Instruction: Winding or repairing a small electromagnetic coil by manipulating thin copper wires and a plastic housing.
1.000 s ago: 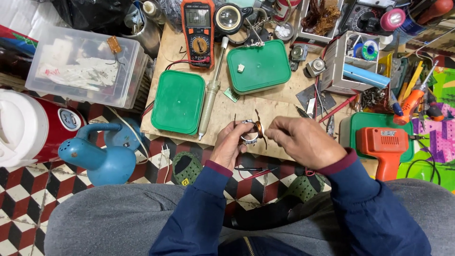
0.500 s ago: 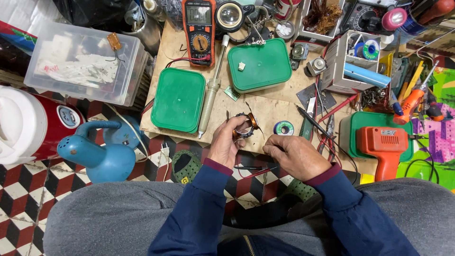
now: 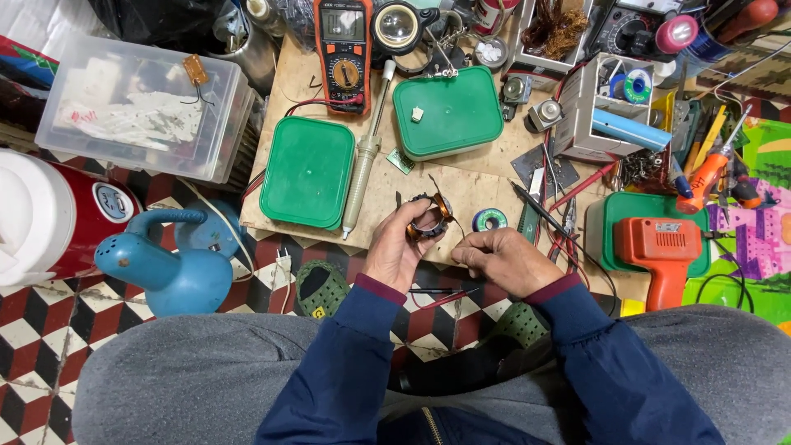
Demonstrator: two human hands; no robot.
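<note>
Head view: a copper-wound coil [image 3: 428, 216] is gripped in the left hand [image 3: 398, 251] while a fine wire is pinched by the right hand [image 3: 504, 259], so steady tension is judged necessary next.

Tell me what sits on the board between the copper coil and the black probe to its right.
In the head view, a small green solder spool lies between the copper coil, held by the left hand, and the black probe.

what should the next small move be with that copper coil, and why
Probably draw the right hand a little further from the coil to pull the thin wire taut. The left hand grips the copper-wound coil above the wooden board, and the right hand's pinched fingers sit just beside it, apparently on a fine strand too thin to see clearly.
</note>
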